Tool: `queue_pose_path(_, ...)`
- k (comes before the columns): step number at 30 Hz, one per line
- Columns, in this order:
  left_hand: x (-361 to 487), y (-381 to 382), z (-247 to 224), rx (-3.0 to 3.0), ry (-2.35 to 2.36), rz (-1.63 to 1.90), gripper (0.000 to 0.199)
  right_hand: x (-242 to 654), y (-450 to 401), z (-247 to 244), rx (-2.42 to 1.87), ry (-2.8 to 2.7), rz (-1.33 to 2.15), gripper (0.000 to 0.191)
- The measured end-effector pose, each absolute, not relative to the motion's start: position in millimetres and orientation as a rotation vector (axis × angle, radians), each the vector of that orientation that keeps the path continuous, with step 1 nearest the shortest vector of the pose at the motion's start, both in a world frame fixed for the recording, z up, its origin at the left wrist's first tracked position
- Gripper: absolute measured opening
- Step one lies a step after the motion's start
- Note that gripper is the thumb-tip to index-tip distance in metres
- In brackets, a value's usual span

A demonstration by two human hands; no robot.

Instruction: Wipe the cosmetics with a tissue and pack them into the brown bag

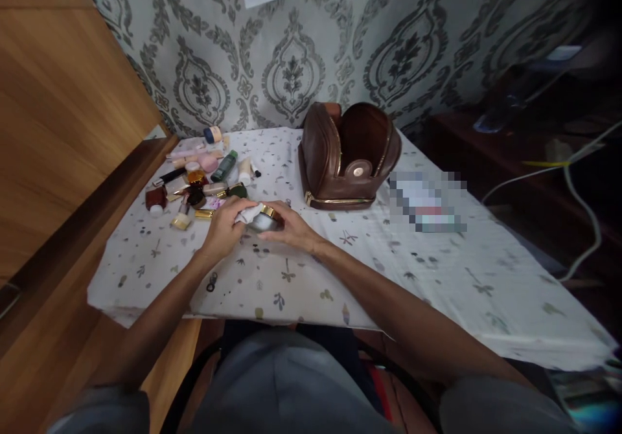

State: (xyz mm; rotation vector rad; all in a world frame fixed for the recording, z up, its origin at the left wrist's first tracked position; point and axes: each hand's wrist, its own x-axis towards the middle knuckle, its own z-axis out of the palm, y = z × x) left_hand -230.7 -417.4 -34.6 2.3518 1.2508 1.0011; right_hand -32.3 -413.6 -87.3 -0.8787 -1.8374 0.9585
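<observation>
My right hand (292,228) is closed around a glass jar (265,222) with a gold band, held just above the table. Pinched in my left hand (227,228) is a white tissue (249,214), pressed against the jar's left side. Just beyond my left hand lies a cluster of cosmetics: a green tube (224,166), a pink sponge (208,162), an amber jar (197,178), a dark red bottle (155,199) and several other small items. To the right of my hands, a brown leather cosmetic bag (318,155) stands unzipped, its inside dark.
The table has a white patterned cloth (291,291). A blurred-out flat item (427,202) lies right of the bag. A wooden panel (53,123) borders the left side. White cables (578,227) hang at the right, by a dark shelf. A patterned curtain (291,65) is behind.
</observation>
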Motion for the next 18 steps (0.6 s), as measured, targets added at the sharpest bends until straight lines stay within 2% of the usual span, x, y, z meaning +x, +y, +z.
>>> queue_pose_path(6,-240,-428,-38,2.403,1.148,1.031,0.045,-34,-415,-91,-0.848,-1.814,1.017,0.075)
queue_pose_path(14,-262,-454,-51,2.433,1.066,1.039,0.062,-34,-417,-91,-0.852,-1.76,1.081,0.077)
queue_pose_path(18,-259,-451,-50,2.405,1.044,1.077,0.055,-34,-417,-93,-0.823,-1.77,1.073,0.076)
